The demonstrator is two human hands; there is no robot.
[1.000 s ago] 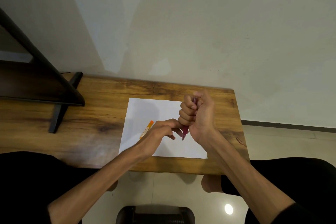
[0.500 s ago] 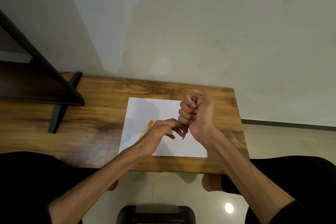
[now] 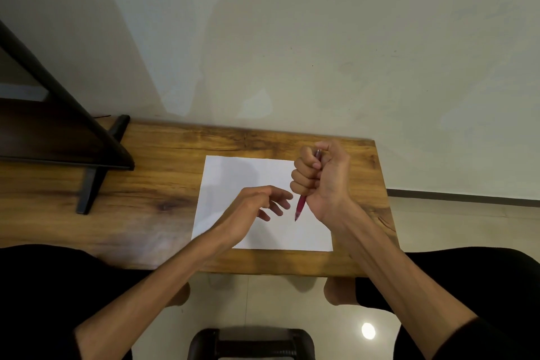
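Note:
A white sheet of paper (image 3: pixel 230 175) lies on a wooden table (image 3: pixel 146 190). My right hand (image 3: pixel 324 181) hovers over the sheet's right side and grips a red pen (image 3: pixel 300 208) in a fist. The pen's tip points down just above the paper, and its top end pokes out by the thumb. My left hand (image 3: pixel 251 207) is over the middle of the sheet with loosely spread fingers that reach toward the pen's tip without touching it. Nothing shows in that hand.
A black stand foot (image 3: pixel 90 181) and a dark slanted panel (image 3: pixel 58 137) occupy the table's left part. A pale wall rises behind the table. A dark stool (image 3: pixel 251 342) stands on the tiled floor below, between my knees.
My left hand has shifted slightly left and its fingers have spread away from the pen tip. It now covers the small orange object that lay on the paper. My right hand holds still.

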